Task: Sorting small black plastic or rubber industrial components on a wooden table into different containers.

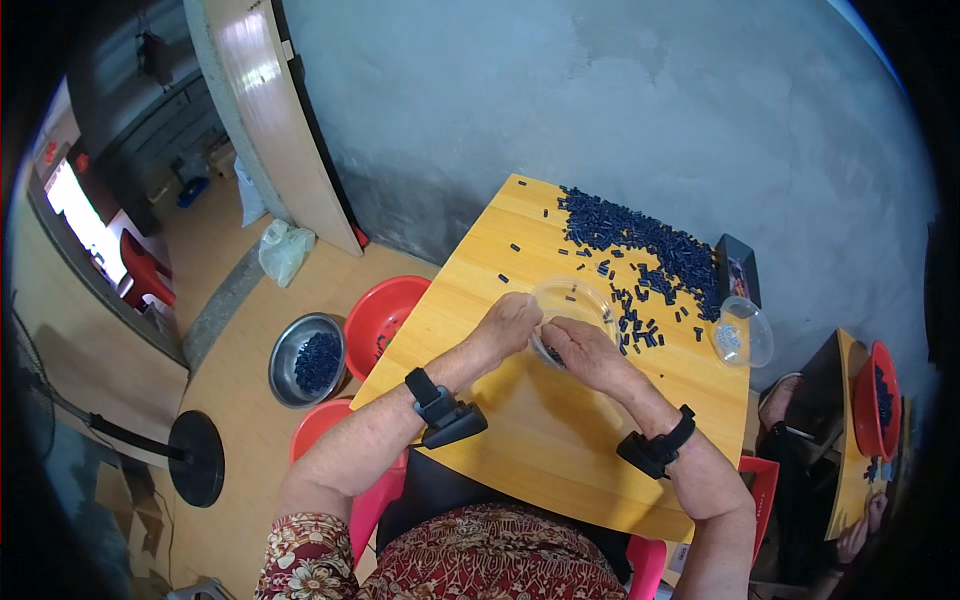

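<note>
My left hand (508,326) is closed, its fingertips together at the left rim of a clear plastic tub (603,297). Close beside it, my right hand (588,352) is also closed, over the near side of the tub. What the fingers of either hand hold, if anything, is too small or hidden to make out. Beyond them a large heap of small dark blue tube-like pieces (640,235) covers the far right of the yellow table (480,260), with loose ones scattered toward the tub. A clear round container (757,345) with small silvery parts lies at the right edge.
A black tray (742,262) stands at the table's far right corner. Left of the table, a red basin (385,297) and a metal bowl (286,362) of dark pieces sit low. A fan base (197,458) is farther left. At right, another person's hands (857,535) rest near a second table.
</note>
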Demonstrator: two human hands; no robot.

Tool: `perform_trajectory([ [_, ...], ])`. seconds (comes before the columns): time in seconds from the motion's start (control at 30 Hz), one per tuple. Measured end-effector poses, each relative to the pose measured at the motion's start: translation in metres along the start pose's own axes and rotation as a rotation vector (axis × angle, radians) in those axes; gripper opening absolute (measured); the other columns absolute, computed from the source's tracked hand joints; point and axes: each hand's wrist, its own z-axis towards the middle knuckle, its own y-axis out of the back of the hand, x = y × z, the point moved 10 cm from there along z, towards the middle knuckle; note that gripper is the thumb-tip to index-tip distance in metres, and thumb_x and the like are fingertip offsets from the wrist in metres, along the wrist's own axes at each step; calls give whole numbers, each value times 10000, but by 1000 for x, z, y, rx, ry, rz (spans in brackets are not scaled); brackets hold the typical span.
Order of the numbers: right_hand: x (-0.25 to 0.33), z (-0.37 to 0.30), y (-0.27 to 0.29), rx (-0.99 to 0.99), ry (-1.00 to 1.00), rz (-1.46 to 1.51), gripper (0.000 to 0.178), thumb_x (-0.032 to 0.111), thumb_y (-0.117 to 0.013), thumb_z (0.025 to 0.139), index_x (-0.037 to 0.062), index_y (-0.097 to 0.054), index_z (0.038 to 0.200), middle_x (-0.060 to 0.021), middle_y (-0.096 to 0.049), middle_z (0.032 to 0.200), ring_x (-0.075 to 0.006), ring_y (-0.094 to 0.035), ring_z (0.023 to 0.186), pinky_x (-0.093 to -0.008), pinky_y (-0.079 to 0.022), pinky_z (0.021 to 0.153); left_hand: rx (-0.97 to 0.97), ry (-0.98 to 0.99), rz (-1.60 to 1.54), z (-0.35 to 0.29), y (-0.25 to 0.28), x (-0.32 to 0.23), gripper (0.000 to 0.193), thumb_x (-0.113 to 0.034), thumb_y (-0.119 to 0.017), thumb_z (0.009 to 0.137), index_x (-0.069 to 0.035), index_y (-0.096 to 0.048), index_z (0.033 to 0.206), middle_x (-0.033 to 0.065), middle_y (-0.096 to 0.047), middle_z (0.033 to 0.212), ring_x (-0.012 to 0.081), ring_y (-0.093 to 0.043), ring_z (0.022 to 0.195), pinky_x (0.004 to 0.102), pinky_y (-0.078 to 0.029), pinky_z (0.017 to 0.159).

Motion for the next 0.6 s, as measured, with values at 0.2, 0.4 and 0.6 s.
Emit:
perform_trajectory([
  [0.2,7,-6,-5,31,-6,-165,430,360,-387,997,13,-634,940,-258,-651,922,-431,-616,874,-486,-476,791,148,154,-57,1,-8,10,174,-145,-467,882,-87,-512,725,-23,-429,665,59,-379,535,221,-296,457],
  [0.4,6,-6,6,-25,-66,-246,510,420,-462,968,2,-650,744,-236,-639,724,-422,-633,717,-495,-486,688,123,220,-50,-9,-11,13,204,-160,-487,905,-84,-516,718,-27,-438,666,42,-408,556,198,-330,474],
  [0.6,-4,-4,17,-193,-105,-109,469,396,-617,903,-8,-609,663,-159,-601,601,-284,-581,528,-401,-464,557,39,223,-18,-10,-2,18,196,-151,-481,931,-74,-528,758,-32,-435,665,44,-382,547,207,-296,456],
])
